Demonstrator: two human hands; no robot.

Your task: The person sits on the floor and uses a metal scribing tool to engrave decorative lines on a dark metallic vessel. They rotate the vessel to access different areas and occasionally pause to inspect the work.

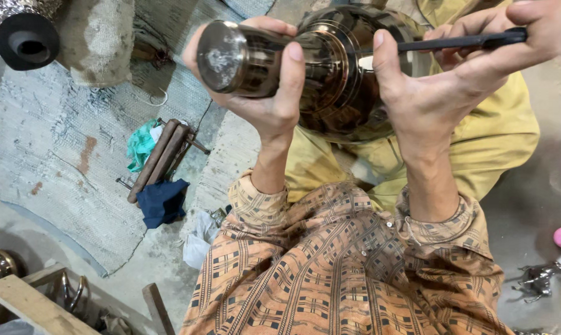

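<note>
Concrete floor (pixel 529 205) and grey mats (pixel 50 161) lie below. Left hand (pixel 265 87) grips the polished metal vessel (pixel 336 74) by its neck at nine o'clock; it looks heavy and slippery. Right hand (pixel 454 74) pinches a thin dark rod (pixel 460 42).

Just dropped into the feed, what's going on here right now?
A person seated on the floor holds up a dark, shiny metal vessel. The left hand grips its round foot, and the right hand holds a thin black rod against the vessel's body. On the mat to the left lie wooden-handled tools and some blue and green cloth.
</note>
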